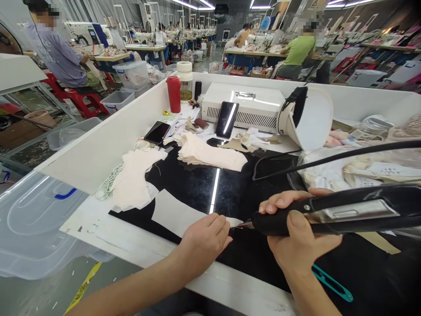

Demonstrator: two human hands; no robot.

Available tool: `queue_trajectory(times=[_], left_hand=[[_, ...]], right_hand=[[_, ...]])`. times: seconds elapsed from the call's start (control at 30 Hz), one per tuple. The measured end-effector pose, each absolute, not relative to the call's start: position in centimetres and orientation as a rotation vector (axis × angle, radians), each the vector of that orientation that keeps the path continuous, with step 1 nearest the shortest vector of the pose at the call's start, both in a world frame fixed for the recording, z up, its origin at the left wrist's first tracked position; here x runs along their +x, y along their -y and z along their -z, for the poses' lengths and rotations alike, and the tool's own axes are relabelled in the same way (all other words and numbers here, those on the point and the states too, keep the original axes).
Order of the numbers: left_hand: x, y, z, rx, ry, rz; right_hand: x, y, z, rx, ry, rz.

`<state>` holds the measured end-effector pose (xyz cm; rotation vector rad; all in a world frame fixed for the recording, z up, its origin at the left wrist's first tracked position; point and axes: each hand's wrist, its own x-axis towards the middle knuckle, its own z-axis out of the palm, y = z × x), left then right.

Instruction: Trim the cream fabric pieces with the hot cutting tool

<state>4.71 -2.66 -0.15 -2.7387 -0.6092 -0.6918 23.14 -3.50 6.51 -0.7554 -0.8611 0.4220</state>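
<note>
On the black glossy work surface [210, 193] lies a pale, curved fabric piece [174, 213], its narrow right end by my left hand [207, 235]. The fingers of that hand are pressed together, gripping the piece's edge. My right hand [296, 239] is wrapped around a black corded hand tool [355, 210] that looks like a hot knife, with a metal lever along its side. Its thin copper-coloured tip [245, 224] meets the fabric end just beside my left fingertips. Stacked cream fabric pieces [210, 151] lie behind, and more pale pieces [134, 180] at the left.
Two phones, one dark phone [226, 119] propped against a white metal box [243, 105], stand at the back with a red flask [173, 94]. The black cord [355, 151] crosses at right. Teal snips [332, 283] lie near my right forearm. People sit at sewing machines beyond.
</note>
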Motion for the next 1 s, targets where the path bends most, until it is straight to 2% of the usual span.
queue_trajectory(times=[0.17,0.4,0.73,1.0], left_hand=[[4.7,2.6,0.2,-2.74,0.598,0.679],[4.2,2.6,-0.8,-2.802,0.687,0.856],[2.0,3.6,0.8,-2.965,1.02,0.769],[1.7,2.9,-0.3,-3.043,0.958,0.808]], right_hand=[[23.2,3.5,-6.5,-0.754,0.857,-0.428],[23.1,3.5,-6.5,-0.789,0.857,-0.423],[22.7,5.6,-6.4,-0.843,0.875,-0.374],[22.2,6.8,-5.8,-0.884,0.875,-0.388]])
